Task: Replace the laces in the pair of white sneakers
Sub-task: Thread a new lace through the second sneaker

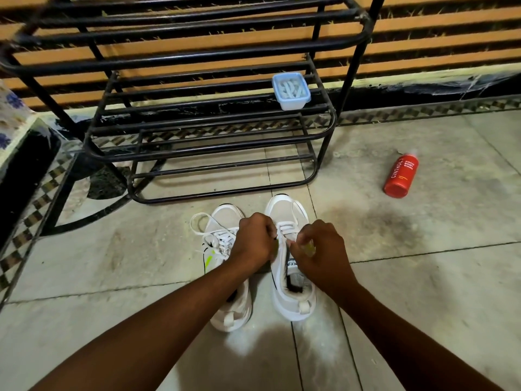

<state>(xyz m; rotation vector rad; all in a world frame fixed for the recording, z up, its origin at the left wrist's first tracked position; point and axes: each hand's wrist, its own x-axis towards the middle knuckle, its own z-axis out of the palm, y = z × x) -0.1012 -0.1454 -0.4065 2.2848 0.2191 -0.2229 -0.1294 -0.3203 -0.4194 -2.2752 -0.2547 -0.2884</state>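
Note:
Two white sneakers stand side by side on the tiled floor, toes pointing away from me. The left sneaker [225, 306] has a white lace [197, 221] looping loose off its left side. Over the right sneaker [293, 303] both hands work at the eyelets. My left hand [255, 239] is curled at the shoe's left lace row, and my right hand [318, 249] pinches a white lace end at the right row. The fingers hide most of that lace. A clear box with a blue rim [291, 91] holding white laces sits on the black rack.
A black metal shoe rack [214, 128] stands just beyond the sneakers. A red bottle [400, 174] lies on the floor to the right. A tiled ledge with a patterned cloth [17, 131] borders the left side.

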